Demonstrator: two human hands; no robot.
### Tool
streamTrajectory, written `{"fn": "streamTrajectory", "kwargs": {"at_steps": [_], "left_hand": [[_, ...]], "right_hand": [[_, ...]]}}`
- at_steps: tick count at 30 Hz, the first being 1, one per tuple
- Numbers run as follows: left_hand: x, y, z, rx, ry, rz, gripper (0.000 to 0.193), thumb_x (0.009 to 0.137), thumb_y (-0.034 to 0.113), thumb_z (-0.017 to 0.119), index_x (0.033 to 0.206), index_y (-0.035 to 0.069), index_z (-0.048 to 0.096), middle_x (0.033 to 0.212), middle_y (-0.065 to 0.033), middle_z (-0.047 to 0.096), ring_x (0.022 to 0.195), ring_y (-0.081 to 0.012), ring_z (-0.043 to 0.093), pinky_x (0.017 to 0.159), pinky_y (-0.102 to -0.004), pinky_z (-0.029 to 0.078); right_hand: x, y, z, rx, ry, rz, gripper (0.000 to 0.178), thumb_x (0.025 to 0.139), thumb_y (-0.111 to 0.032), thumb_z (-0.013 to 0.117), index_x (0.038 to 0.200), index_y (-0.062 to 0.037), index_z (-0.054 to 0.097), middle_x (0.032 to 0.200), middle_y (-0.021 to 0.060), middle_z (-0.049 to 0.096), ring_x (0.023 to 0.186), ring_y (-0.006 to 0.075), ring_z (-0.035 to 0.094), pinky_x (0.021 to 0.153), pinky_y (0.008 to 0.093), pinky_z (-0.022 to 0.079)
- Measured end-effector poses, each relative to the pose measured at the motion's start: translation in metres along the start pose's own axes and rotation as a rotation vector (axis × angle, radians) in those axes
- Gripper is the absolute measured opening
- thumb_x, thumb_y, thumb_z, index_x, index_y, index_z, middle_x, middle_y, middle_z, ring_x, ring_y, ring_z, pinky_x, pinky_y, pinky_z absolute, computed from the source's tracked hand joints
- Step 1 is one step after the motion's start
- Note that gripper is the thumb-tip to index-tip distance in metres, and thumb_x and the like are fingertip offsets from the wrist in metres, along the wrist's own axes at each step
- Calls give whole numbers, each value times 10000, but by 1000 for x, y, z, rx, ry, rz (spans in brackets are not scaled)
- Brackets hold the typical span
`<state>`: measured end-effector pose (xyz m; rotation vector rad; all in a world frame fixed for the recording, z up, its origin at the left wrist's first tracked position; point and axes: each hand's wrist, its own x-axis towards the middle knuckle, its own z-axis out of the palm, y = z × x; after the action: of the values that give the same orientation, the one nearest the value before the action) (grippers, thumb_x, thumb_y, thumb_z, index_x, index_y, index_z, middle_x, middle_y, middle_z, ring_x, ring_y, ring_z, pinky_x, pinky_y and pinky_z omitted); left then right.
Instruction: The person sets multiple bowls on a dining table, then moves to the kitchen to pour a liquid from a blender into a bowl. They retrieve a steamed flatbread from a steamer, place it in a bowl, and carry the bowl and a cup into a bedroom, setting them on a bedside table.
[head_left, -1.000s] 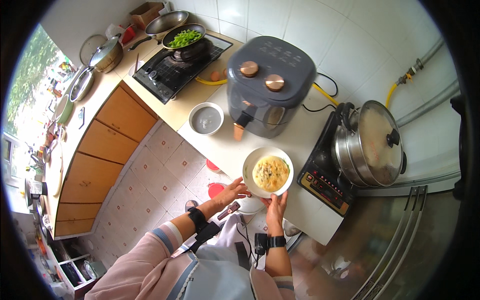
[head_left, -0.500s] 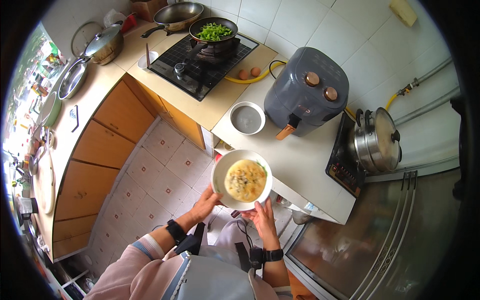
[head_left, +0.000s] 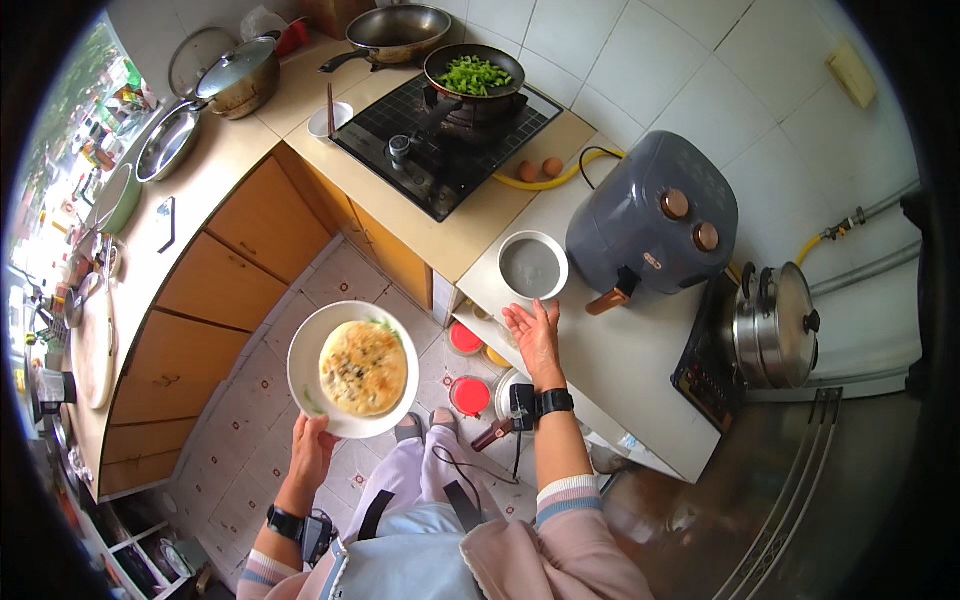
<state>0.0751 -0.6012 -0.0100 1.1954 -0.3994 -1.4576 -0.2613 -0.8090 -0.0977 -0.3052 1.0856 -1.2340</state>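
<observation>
My left hand grips the near edge of a white plate, thumb on the rim. On the plate lies a round, browned flatbread with dark specks in its middle. My right hand is off the plate, fingers spread, at the near side of a white bowl. The bowl stands on the white counter and looks grey inside; I cannot tell whether the fingertips touch it.
A grey air fryer stands right of the bowl. Behind are a gas stove with a frying pan of chopped greens, and two eggs. A steamer pot sits at right. Red-lidded jars stand low by the counter.
The plate has moved left, now in my left hand only. My right hand has let go of it and reached forward to the bowl. The view has shifted.
</observation>
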Motion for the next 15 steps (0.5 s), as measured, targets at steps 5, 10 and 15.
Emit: {"fn": "streamTrajectory", "kwargs": {"at_steps": [5, 10, 15], "left_hand": [[-28, -5, -5, -35, 179, 40, 364, 890, 103, 440, 1240, 6, 454, 1156, -105, 596, 984, -201, 632, 831, -358, 538], [-50, -22, -7, -53, 269, 46, 389, 883, 167, 466, 1231, -9, 449, 1165, -122, 597, 990, -208, 639, 842, -354, 545], [-64, -36, -8, -130, 337, 74, 367, 882, 132, 471, 1222, -1, 447, 1149, -113, 591, 961, -205, 639, 800, -349, 553]], "right_hand": [[28, -2, -7, 44, -86, -3, 545, 931, -233, 545, 1370, -176, 227, 1175, 272, 514, 1074, 339, 585, 922, 385, 494], [47, 2, -7, 49, -48, -36, 673, 852, -95, 519, 1404, -238, 161, 1209, 210, 480, 1027, 356, 601, 885, 420, 520], [42, -1, -3, -37, -9, -68, 539, 863, -143, 503, 1340, -200, 258, 1151, 212, 545, 1006, 363, 609, 875, 414, 505]]}}
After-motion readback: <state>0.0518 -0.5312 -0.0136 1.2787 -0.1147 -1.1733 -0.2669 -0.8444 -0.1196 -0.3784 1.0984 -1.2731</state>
